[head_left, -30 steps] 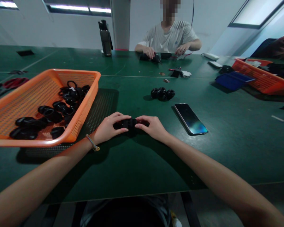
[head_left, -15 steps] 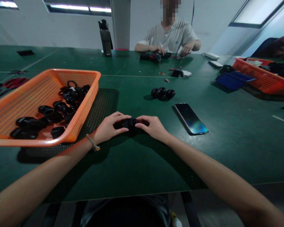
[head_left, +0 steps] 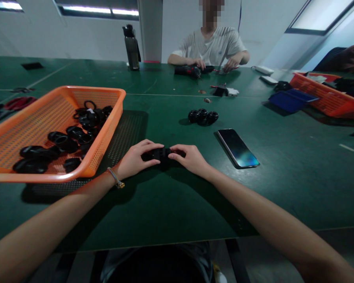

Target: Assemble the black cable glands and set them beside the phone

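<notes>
Between my hands is a small black part (head_left: pixel 162 153), low over the green table (head_left: pixel 171 204). My left hand (head_left: pixel 140 157) grips its left end with thumb and fingers. At its right end, my right hand (head_left: pixel 187 158) pinches it between thumb and forefinger. An orange basket (head_left: pixel 106 133) to the left holds several black fittings (head_left: pixel 63 142). Beyond my right hand lies a small group of shiny black fittings (head_left: pixel 203 116). The exact shape of the held part is too dark to make out.
A phone (head_left: pixel 238 148) lies right of my right hand. Farther back are a blue tray (head_left: pixel 293 100), another orange basket (head_left: pixel 327 98), and a dark bottle (head_left: pixel 131 49). Across the table a person (head_left: pixel 212 47) in a light shirt handles items beside a dark tool (head_left: pixel 187 71).
</notes>
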Tool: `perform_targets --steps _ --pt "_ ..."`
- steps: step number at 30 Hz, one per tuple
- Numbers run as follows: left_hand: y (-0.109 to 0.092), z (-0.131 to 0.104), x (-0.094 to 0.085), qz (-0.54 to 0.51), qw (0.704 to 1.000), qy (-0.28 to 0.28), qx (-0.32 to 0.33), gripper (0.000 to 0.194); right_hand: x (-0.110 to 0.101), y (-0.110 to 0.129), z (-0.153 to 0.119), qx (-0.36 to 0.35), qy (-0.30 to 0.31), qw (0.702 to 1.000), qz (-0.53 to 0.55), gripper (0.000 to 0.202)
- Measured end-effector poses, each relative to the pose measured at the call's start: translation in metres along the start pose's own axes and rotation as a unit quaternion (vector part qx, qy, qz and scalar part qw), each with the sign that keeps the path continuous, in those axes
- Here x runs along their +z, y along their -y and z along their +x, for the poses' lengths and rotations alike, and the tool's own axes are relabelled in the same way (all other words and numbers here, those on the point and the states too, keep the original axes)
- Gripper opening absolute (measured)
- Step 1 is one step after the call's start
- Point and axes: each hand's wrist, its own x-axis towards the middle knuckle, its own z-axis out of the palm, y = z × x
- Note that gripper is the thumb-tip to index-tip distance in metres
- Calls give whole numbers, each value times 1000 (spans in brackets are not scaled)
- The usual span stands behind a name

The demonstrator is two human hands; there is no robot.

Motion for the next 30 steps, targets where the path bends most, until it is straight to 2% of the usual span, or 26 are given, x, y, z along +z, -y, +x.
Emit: perform_targets --steps 30 --pt "-1 0 -1 1 1000 5 -6 37 -1 3 1 -1 17 999 -46 18"
